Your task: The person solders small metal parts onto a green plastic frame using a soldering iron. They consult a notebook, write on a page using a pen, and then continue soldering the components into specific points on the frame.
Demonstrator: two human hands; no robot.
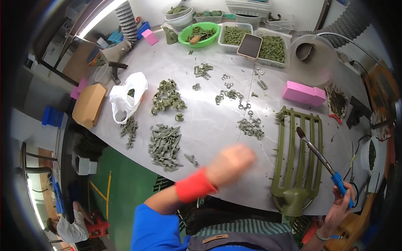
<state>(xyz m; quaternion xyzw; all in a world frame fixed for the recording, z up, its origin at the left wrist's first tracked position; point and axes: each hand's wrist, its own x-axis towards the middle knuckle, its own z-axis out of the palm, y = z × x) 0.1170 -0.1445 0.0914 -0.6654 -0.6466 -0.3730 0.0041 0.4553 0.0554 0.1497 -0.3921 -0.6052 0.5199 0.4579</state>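
Observation:
My left hand (235,161), with a red band at the wrist, is over the front middle of the metal table (209,138). Motion smears its fingers, so what they hold, if anything, does not show. At the right edge, my right hand (344,200) is closed round the blue handle of a soldering iron (324,161). Its long metal shaft points up and left, with the dark tip above an olive-green barred frame (298,194). Small pegs stick out along the frame's sides. Small green clip-like parts (251,128) lie just beyond my left hand.
Green pointed parts (164,146) and curled parts (167,97) form piles at left, near a white plastic bag (129,98). A pink block (303,93) and a round metal duct (310,60) stand at right. Tubs (272,63), a phone (250,46) and a green basin (199,34) line the back.

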